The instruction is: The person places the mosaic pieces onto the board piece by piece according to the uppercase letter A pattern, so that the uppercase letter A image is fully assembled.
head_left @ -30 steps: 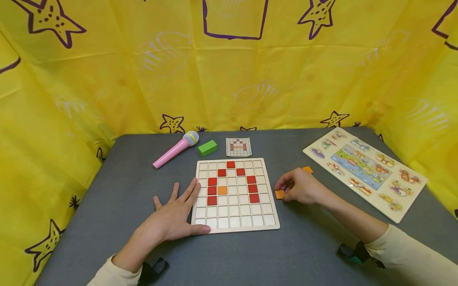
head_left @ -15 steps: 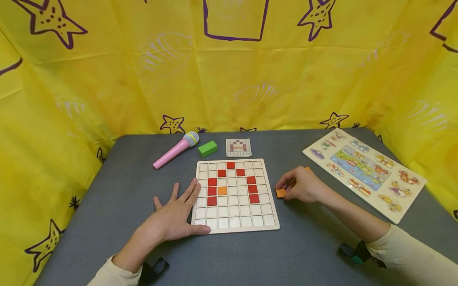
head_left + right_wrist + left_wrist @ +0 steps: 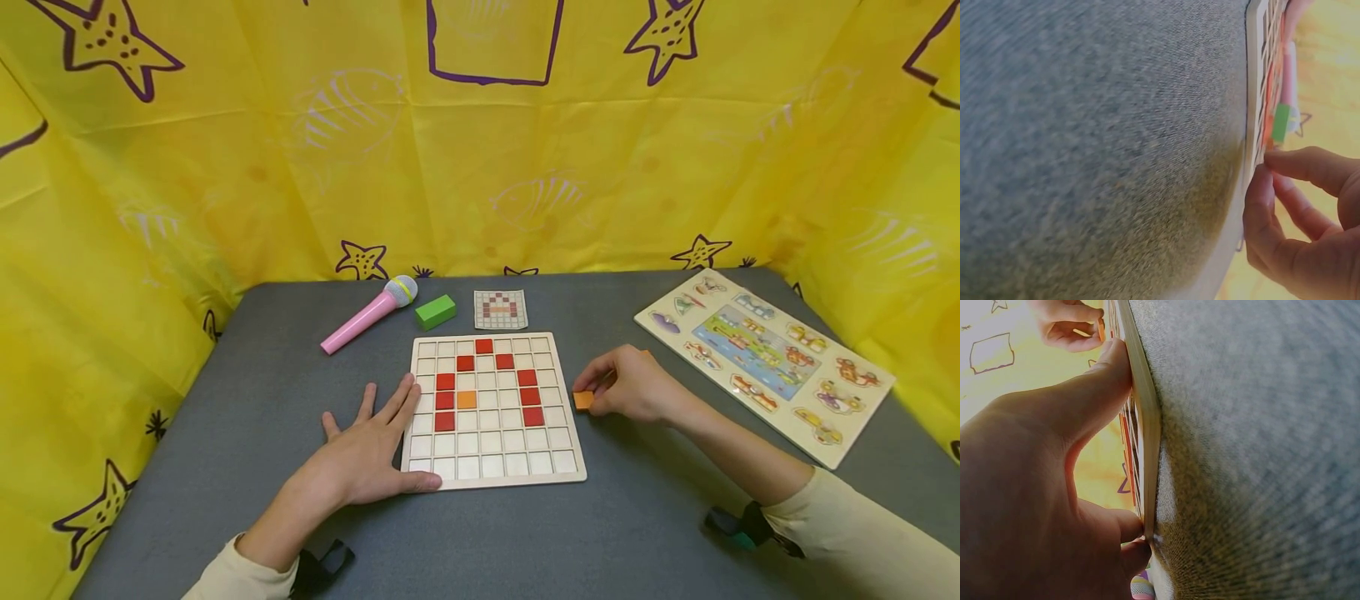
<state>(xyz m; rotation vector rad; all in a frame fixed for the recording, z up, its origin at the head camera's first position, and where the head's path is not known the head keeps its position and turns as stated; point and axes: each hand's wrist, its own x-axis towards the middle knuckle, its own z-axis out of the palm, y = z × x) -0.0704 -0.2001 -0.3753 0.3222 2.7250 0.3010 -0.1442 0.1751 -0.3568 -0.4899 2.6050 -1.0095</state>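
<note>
A wooden grid board (image 3: 491,442) lies on the dark grey table, with several red square tiles (image 3: 445,400) and one orange tile (image 3: 467,400) set in its cells. My left hand (image 3: 363,458) rests on the board's left side, fingers spread, the thumb on its near left corner. In the left wrist view that thumb (image 3: 1094,384) lies against the board's edge. Just right of the board, my right hand (image 3: 630,385) pinches another orange square tile (image 3: 582,401) between thumb and fingertips. The right wrist view shows the pinching fingertips (image 3: 1263,178), with the tile mostly hidden.
Behind the board lie a small pattern card (image 3: 500,309), a green block (image 3: 435,312) and a pink toy microphone (image 3: 367,317). A wooden picture puzzle (image 3: 765,367) lies at the right. A sliver of orange (image 3: 645,353) shows behind the right hand. Yellow cloth (image 3: 480,192) surrounds the table.
My right hand has lifted the orange tile slightly and moved it a little left toward the board. The left hand stays in place on the board.
</note>
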